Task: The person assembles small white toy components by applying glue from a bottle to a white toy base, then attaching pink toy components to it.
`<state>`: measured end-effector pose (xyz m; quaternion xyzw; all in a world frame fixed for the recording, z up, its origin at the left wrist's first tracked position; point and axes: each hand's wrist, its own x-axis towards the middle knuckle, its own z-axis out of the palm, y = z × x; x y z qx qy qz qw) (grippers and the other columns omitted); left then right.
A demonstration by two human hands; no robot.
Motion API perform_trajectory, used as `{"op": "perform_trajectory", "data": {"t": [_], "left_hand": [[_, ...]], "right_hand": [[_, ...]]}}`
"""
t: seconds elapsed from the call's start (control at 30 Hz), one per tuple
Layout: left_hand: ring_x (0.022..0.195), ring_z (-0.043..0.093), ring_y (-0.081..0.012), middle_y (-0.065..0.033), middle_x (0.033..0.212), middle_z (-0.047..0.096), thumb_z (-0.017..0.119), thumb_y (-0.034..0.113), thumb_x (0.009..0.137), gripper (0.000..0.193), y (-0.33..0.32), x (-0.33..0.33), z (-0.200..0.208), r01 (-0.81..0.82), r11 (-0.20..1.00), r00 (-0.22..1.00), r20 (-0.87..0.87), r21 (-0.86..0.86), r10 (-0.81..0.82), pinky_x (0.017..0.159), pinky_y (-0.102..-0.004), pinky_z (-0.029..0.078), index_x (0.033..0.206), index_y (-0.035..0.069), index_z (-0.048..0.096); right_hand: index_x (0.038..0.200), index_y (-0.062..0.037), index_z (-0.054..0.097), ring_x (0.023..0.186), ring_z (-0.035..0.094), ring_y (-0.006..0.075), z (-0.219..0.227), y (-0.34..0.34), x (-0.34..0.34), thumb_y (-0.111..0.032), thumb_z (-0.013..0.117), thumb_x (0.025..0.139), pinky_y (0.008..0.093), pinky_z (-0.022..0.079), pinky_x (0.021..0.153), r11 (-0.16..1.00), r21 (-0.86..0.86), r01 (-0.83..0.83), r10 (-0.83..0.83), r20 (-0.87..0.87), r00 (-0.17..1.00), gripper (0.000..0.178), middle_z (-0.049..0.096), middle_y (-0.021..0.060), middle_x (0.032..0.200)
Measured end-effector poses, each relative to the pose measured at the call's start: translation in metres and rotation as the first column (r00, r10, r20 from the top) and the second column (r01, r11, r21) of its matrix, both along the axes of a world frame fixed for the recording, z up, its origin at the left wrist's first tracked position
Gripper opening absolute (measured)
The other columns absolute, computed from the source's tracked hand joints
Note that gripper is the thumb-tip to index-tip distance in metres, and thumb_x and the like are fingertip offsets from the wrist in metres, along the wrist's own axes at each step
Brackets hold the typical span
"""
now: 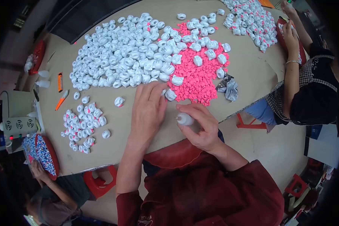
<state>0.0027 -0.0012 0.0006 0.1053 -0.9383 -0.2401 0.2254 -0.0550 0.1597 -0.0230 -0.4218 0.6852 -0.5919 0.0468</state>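
My right hand [202, 128] is closed around a small whitish squeeze bottle [185, 119] with a thin nozzle tip, held tilted above the table's near edge. At the front of the heap, my left hand [148, 109] has its fingers drawn together at a small white hollow piece [164, 92], mostly hidden by them. Another white piece [170, 95] lies just right of these fingertips. Beyond both hands spreads a big heap of white hollow plastic pieces [116, 56]. Beside it lies a bed of small pink pieces [192, 81], with several white ones on top.
At left sits a smaller group of white pieces with pink bits [84, 126], near an orange cutter knife [62, 100]. Crumpled dark plastic [229, 88] lies right of the pink pieces. Co-workers sit at right [292, 79] and lower left [60, 192], beside a red tray of beads [51, 156].
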Motion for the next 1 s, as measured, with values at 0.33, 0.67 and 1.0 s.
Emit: {"op": "perform_trajectory", "data": {"t": [0.33,0.67,1.0], "left_hand": [[0.08,0.059,-0.0204,-0.0099,0.092,0.058,0.066,-0.003,0.067,0.034,0.043,0.078,0.031,-0.041,0.897,0.994,-0.072,0.441,0.081,0.069,-0.0294,0.05,0.101,0.005,0.066],[0.088,0.061,-0.0305,-0.0154,0.099,0.061,0.062,0.007,0.08,0.027,0.11,0.115,-0.054,0.054,0.595,0.861,0.264,0.802,-0.434,0.072,-0.0345,0.05,0.106,0.005,0.061],[0.089,0.062,-0.0192,-0.0096,0.102,0.058,0.058,0.001,0.083,0.026,0.099,0.126,-0.061,0.105,0.509,0.816,0.219,0.854,-0.535,0.079,-0.0285,0.05,0.109,0.004,0.06]], "right_hand": [[0.103,-0.0004,0.061,0.085,0.059,0.0244,0.003,0.005,-0.005,0.0,0.069,0.066,0.0324,0.049,0.073,0.999,-0.03,-0.017,0.017,-0.026,1.0,0.037,0.064,0.01,0.093],[0.102,0.0013,0.061,0.08,0.059,0.0241,0.004,0.005,-0.002,0.0,0.069,0.067,0.0322,0.048,0.069,0.997,-0.055,-0.053,0.052,-0.008,0.999,0.036,0.062,0.0122,0.089],[0.102,0.0011,0.061,0.079,0.059,0.0242,0.004,0.005,0.0,-0.001,0.069,0.068,0.033,0.048,0.069,0.999,-0.051,-0.016,0.016,-0.014,1.0,0.036,0.062,0.0121,0.088]]}}
